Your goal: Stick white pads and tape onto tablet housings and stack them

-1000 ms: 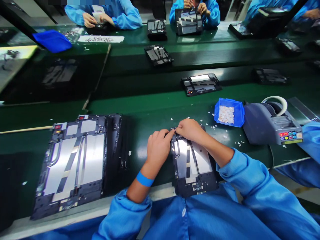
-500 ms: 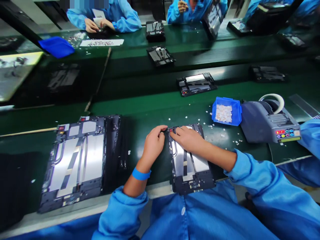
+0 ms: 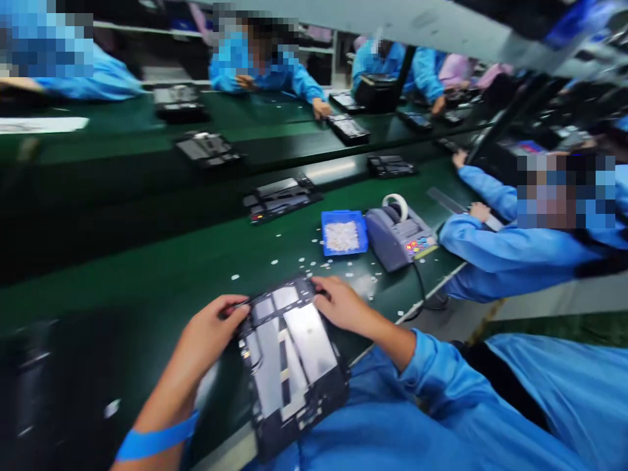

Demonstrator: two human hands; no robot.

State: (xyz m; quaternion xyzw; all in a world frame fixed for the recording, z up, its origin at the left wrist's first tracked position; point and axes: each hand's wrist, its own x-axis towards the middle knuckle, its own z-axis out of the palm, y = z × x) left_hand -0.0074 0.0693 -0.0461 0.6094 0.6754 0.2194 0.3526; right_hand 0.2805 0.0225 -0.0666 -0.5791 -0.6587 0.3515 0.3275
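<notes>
A dark tablet chassis (image 3: 289, 360) with silvery plates lies at the near edge of the green conveyor belt (image 3: 147, 288), its lower end over my lap. My left hand (image 3: 210, 333) grips its upper left corner. On the upper right corner my right hand (image 3: 338, 304) holds it with fingers curled over the edge. I wear blue sleeves and a blue wristband on the left wrist.
A blue bin (image 3: 344, 233) of small white pieces and a grey tape dispenser (image 3: 400, 234) stand to the right. White scraps litter the belt. More chassis (image 3: 279, 195) lie further along. A person's sleeve (image 3: 495, 245) rests at the right; other workers sit opposite.
My view has swung to the right and up. Both hands moved from the top middle of the chassis to its two upper corners, and the chassis now sits tilted.
</notes>
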